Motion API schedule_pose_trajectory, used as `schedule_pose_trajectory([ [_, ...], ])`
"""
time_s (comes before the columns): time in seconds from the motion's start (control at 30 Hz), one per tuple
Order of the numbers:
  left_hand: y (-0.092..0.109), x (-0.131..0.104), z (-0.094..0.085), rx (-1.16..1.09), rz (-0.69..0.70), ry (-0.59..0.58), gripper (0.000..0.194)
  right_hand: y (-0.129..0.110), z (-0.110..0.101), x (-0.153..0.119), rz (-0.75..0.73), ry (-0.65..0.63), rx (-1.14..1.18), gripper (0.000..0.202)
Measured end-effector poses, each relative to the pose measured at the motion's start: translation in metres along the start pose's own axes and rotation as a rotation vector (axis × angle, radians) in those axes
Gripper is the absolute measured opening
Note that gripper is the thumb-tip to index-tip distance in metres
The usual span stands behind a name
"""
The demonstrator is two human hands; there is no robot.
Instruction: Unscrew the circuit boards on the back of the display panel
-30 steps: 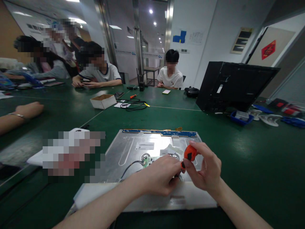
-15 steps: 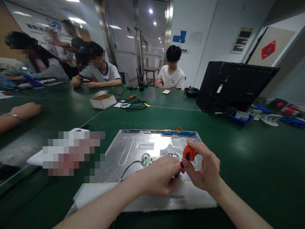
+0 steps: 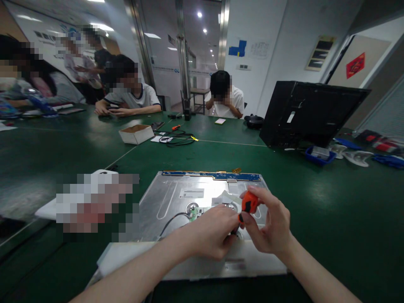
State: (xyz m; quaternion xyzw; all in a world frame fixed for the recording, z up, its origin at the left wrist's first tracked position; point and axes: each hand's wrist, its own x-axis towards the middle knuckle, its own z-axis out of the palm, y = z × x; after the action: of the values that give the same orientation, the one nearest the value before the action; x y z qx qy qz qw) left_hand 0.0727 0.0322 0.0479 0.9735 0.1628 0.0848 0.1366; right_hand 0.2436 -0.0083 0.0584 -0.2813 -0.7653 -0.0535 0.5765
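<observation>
A silver metal panel (image 3: 170,189) lies on the green table, with a blue circuit strip (image 3: 205,174) along its far edge. Near its middle is a small green circuit board (image 3: 195,213) with a black cable, partly covered by my left hand. My right hand (image 3: 271,223) grips the orange and black handle of a screwdriver (image 3: 250,202), held upright over the panel. My left hand (image 3: 214,231) is closed beside the screwdriver's lower end; its fingertips and whatever they hold are hidden. The screwdriver's tip is out of sight too.
A black monitor (image 3: 312,113) stands at the back right beside a blue tray (image 3: 320,156). An open box (image 3: 136,134) and a coiled black cable (image 3: 178,141) lie beyond the panel. A white object (image 3: 47,209), partly blurred out, lies left. Several people are around the table.
The other person's hand at the left has gone from view. The person across the table has lowered their head and raised their hands. My right fingers have shifted slightly on the handle.
</observation>
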Motion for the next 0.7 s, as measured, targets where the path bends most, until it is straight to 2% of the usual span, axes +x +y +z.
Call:
schedule_pose_trajectory([
  [0.7, -0.001, -0.004, 0.000, -0.056, -0.007, -0.027, 0.026, 0.009, -0.004, -0.013, -0.008, 0.107, -0.040, 0.054],
])
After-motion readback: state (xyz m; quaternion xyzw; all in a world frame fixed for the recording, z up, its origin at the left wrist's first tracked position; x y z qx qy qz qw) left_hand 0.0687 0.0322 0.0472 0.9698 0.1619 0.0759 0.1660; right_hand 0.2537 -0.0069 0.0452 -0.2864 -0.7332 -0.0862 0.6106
